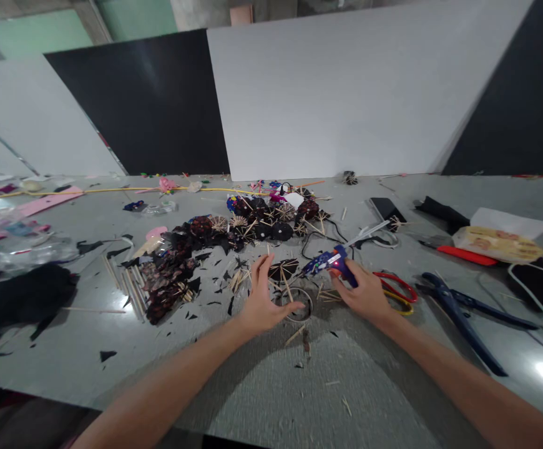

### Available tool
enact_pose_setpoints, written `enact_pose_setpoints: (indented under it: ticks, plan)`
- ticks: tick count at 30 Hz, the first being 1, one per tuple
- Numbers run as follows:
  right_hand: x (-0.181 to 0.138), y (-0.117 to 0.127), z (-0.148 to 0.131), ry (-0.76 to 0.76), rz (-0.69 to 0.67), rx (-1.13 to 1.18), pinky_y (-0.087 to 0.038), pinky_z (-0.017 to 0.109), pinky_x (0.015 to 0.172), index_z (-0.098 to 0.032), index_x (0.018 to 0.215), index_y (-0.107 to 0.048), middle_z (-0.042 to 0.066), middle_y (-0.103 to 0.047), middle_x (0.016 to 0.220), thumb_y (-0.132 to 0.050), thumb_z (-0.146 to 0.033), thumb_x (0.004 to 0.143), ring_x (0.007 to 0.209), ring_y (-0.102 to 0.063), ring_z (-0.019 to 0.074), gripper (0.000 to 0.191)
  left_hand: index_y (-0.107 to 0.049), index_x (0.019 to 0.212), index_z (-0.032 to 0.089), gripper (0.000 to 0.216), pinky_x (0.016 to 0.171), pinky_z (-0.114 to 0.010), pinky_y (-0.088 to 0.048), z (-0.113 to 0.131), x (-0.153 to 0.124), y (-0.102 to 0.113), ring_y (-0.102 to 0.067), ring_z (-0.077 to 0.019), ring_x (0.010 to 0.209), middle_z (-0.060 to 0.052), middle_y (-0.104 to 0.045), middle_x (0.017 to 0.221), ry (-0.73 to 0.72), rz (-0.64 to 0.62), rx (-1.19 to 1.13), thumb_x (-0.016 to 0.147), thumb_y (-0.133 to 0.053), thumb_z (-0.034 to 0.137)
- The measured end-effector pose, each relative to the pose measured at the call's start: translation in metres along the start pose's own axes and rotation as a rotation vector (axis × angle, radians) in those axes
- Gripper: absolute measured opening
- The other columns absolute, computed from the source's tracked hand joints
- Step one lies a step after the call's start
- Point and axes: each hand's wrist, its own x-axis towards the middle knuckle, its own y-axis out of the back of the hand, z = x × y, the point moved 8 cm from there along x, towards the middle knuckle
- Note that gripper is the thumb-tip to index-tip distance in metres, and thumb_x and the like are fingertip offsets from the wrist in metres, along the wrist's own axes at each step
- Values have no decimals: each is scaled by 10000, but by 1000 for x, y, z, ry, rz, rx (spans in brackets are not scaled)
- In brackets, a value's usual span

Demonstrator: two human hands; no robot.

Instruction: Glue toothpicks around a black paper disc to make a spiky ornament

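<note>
Right hand (364,292) clasped round glue gun (331,259), left hand (264,304) nearby, digits spread; a slip of the gun might burn them.

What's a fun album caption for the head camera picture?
Blue glue gun in right hand, left hand beside thin wooden sticks.

The glue gun (345,268) is deep blue, and its front part is speckled with darker spots; a small light (337,265) on it shines red. The bench (356,386) is grey, the scraps (107,356) are black and the thin sticks (331,296) pale beige. The pliers (470,333) have dark blue handles. One panel (145,106) is plain black, its neighbour panel (337,100) whitish.
</note>
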Motion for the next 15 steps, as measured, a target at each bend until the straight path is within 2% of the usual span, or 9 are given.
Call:
enact_pose_setpoints:
  ticks: [5,9,11,13,15]
  plan:
    - [20,14,48,-174,-20,-238,-532,436,828,-188,1017,-638,131,-693,944,-615,-395,905,923,-658,332,237,-125,1615,320,1182,1163,-522,-417,3,1,-1,-306,-388,1523,-183,-225,1623,-24,-13,-9,728,-817,682]
    - [24,9,78,-250,-164,-396,-496,513,882,-154,945,-675,170,-683,947,-646,-443,904,967,-633,366,294,-102,1621,306,1178,1182,-528,-400,3,1,-4,-283,-381,1539,-188,-209,1632,-10,-43,-9,751,-820,643]
    - [26,15,77,-299,-129,-468,-473,574,882,-117,1040,-689,233,-664,1063,-674,-501,895,1048,-600,416,411,-94,1624,304,1184,1187,-528,-401,4,1,-5,-267,-378,1548,-187,-202,1635,-17,-58,-22,752,-822,638]
    - [34,26,57,-305,-28,-465,-450,609,900,-101,1179,-670,276,-620,1196,-677,-534,904,1151,-549,452,513,-88,1624,316,1188,1199,-524,-396,7,0,-7,-259,-367,1555,-175,-201,1635,-43,-78,-41,750,-827,633]
    - [48,27,22,-218,-29,-299,-435,588,953,-164,1184,-695,210,-635,1208,-631,-514,957,1165,-556,405,422,-97,1621,328,1184,1232,-529,-362,12,-1,-9,-255,-358,1561,-163,-210,1632,-86,-113,-55,745,-838,619]
